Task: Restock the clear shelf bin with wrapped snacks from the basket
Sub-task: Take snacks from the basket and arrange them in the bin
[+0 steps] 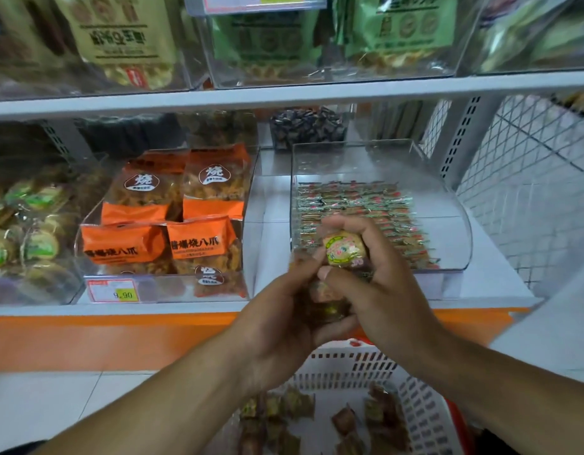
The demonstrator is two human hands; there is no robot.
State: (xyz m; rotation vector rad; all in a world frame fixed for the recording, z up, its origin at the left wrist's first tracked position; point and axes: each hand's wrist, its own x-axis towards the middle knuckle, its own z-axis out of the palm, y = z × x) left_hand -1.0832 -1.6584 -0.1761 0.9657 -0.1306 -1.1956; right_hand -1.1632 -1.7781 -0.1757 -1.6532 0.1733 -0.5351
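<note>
My two hands met at the centre of the frame, just above the basket's far rim. My left hand [277, 310] was cupped palm up, its fingers curled round a small stack of wrapped snacks [326, 307], brown and gold packets that showed between my fingers. My right hand [379, 277] curled over from the right, and its fingertips and thumb pinched one wrapped snack [343, 248], a yellowish square with a round green and pink label, held at the top of the stack and turned toward me.

The clear shelf bin [461, 224] stood right of centre on the white lower shelf [270, 205], directly behind my hands. Neat rows of small green and red wrapped snacks [353, 205] covered its floor, their near rows hidden by my fingers.

The white plastic basket [349, 366] sat at the bottom centre of the frame, under my wrists, with loose brown and green packets [284, 408] scattered on its bottom.

Left of centre, another clear bin held orange bags [172, 224] printed with black characters, with a price tag [114, 290] on its front edge. At the far left lay round green-labelled snacks [27, 234]. Across the top of the frame, the upper shelf carried green and tan pouches [399, 27] in clear bins. A white wire grid [530, 178] closed off the right side.
</note>
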